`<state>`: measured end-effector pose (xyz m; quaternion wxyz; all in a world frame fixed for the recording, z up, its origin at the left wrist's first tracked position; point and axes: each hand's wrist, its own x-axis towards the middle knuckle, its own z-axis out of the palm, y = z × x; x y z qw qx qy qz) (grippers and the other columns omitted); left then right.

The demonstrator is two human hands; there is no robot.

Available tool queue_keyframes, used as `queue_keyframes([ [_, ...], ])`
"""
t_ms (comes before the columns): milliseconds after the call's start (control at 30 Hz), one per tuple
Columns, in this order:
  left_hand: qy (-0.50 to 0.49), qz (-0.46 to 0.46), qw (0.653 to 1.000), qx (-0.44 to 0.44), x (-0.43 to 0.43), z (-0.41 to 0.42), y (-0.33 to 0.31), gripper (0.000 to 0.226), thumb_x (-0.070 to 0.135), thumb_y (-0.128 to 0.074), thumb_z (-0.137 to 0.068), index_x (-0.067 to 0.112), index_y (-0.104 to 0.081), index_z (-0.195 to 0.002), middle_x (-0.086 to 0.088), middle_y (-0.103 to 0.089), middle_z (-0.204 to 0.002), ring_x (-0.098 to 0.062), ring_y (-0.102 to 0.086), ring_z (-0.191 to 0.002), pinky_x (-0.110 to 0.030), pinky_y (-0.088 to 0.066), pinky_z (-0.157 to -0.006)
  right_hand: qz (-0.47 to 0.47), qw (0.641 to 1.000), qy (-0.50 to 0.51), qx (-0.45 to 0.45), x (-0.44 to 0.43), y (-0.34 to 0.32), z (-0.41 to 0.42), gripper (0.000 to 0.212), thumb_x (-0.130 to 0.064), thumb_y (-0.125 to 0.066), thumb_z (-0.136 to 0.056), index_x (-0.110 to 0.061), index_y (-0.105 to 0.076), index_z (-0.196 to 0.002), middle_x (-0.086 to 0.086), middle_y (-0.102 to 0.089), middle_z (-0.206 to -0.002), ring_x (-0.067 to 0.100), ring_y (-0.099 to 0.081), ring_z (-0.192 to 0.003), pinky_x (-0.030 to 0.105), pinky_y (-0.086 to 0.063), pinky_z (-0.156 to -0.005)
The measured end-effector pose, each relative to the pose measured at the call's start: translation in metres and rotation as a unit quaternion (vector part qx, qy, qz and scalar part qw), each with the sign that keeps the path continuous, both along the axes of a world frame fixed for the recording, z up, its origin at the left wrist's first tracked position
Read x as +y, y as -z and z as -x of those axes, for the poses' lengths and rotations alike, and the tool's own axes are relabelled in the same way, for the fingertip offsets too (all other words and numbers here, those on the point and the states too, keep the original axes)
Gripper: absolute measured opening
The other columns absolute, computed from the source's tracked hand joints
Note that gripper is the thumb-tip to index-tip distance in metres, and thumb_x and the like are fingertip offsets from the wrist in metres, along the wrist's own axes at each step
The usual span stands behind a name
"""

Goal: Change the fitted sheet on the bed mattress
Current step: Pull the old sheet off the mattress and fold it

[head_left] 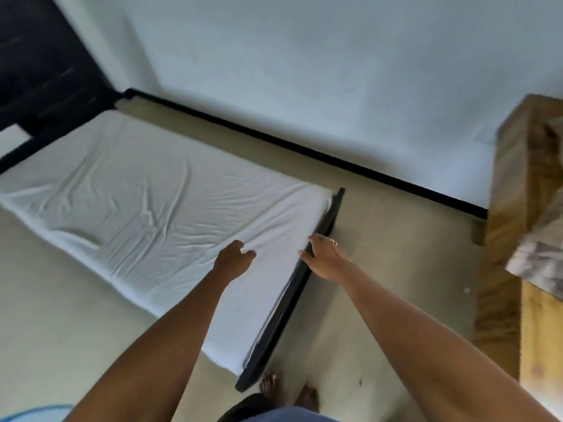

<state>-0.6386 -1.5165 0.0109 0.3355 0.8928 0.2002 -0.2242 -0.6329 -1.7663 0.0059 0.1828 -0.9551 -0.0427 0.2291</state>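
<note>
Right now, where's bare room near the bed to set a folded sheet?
Floor between footboard and wooden furniture; floor strip along the wall; sheet top toward the headboard. Crowded: foot end, left hand and right hand there.

At nine o'clock the wrinkled white fitted sheet [146, 190] runs off the left edge, and at ten the black wooden headboard [39, 65] is cut by top and left edges. At three we see blurred light wooden furniture [518, 184] and a smeared grey-patterned cloth [539, 257], both cut by the right edge. We cannot tell whether the curled fingers of the left hand [236, 258] pinch the sheet.
</note>
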Motion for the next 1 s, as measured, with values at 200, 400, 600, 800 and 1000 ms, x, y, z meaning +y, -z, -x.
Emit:
queue_keyframes([
  [200, -0.084, 0.018, 0.995, 0.060, 0.100, 0.060, 0.053, 0.050, 0.042, -0.063, -0.096, 0.016, -0.055, -0.138, -0.009, -0.059, -0.139, -0.029, -0.057, -0.124, -0.036, -0.047, -0.101, 0.005, 0.994, -0.081, 0.068, 0.086, 0.048, 0.016, 0.060, -0.049, -0.048, -0.102, -0.010, -0.045, -0.148, 0.009, -0.053, -0.147, 0.029, -0.049, -0.137, 0.041, -0.041, -0.111],
  [400, -0.176, 0.052, 0.970, 0.158, 0.157, 0.123, 0.149, 0.046, 0.040, -0.062, -0.095, 0.016, -0.060, -0.134, -0.007, -0.066, -0.131, -0.027, -0.061, -0.121, -0.033, -0.049, -0.100, 0.049, 0.971, -0.175, 0.154, 0.158, 0.132, 0.052, 0.057, -0.045, -0.051, -0.101, -0.011, -0.046, -0.147, 0.008, -0.051, -0.150, 0.028, -0.048, -0.138, 0.042, -0.041, -0.112],
  [600, -0.230, 0.086, 0.941, 0.231, 0.159, 0.175, 0.251, 0.017, 0.025, -0.062, -0.097, 0.009, -0.066, -0.099, -0.015, -0.070, -0.117, -0.030, -0.064, -0.109, -0.030, -0.048, -0.086, 0.072, 0.936, -0.279, 0.204, 0.215, 0.231, 0.077, 0.057, -0.037, -0.049, -0.102, -0.010, -0.039, -0.151, 0.010, -0.042, -0.155, 0.031, -0.041, -0.142, 0.049, -0.037, -0.115],
  [800, -0.392, 0.133, 0.874, 0.254, 0.141, 0.207, 0.390, 0.038, 0.026, -0.074, -0.088, -0.003, -0.066, -0.110, -0.026, -0.071, -0.111, -0.039, -0.070, -0.104, -0.040, -0.055, -0.080, 0.160, 0.896, -0.340, 0.235, 0.234, 0.347, 0.059, 0.068, -0.042, -0.049, -0.103, -0.016, -0.021, -0.160, 0.011, -0.010, -0.170, 0.034, -0.018, -0.155, 0.058, -0.026, -0.120],
  [1000, -0.499, 0.160, 0.805, 0.278, 0.104, 0.239, 0.493, 0.058, 0.061, -0.072, -0.058, 0.013, -0.068, -0.090, -0.018, -0.075, -0.100, -0.036, -0.073, -0.098, -0.051, -0.061, -0.089, 0.164, 0.878, -0.379, 0.242, 0.214, 0.399, 0.057, 0.081, -0.033, -0.053, -0.101, -0.024, -0.003, -0.164, 0.005, 0.009, -0.172, 0.028, 0.000, -0.159, 0.061, -0.011, -0.124],
])
